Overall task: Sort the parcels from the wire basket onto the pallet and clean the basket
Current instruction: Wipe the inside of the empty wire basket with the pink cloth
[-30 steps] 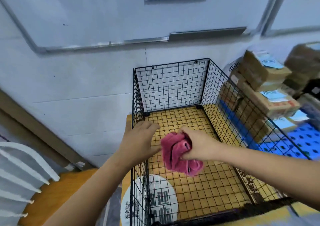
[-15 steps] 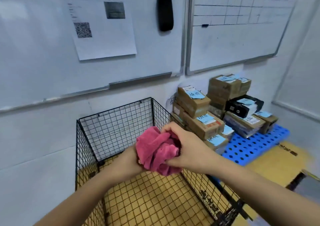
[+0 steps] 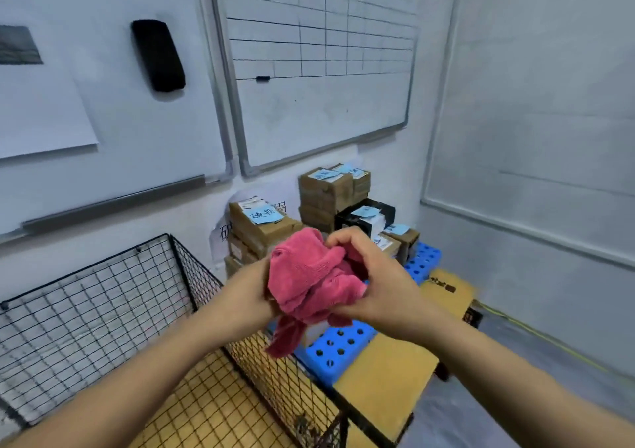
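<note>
A crumpled pink cloth is bunched between both hands above the right wall of the black wire basket. My left hand grips it from the left and my right hand clasps it from the right; one corner hangs down. The basket holds no parcels and shows a yellow floor. Behind the hands, brown and black parcels with blue notes are stacked on the blue perforated pallet against the wall.
Two whiteboards hang on the wall, with a black eraser on the left one. A yellow-topped low platform lies under basket and pallet. Grey floor extends to the right, up to a white side wall.
The view swung up and right, from the basket floor to the pallet and whiteboards. My left hand joined the right on the cloth, and both rose above the basket's right wall.
</note>
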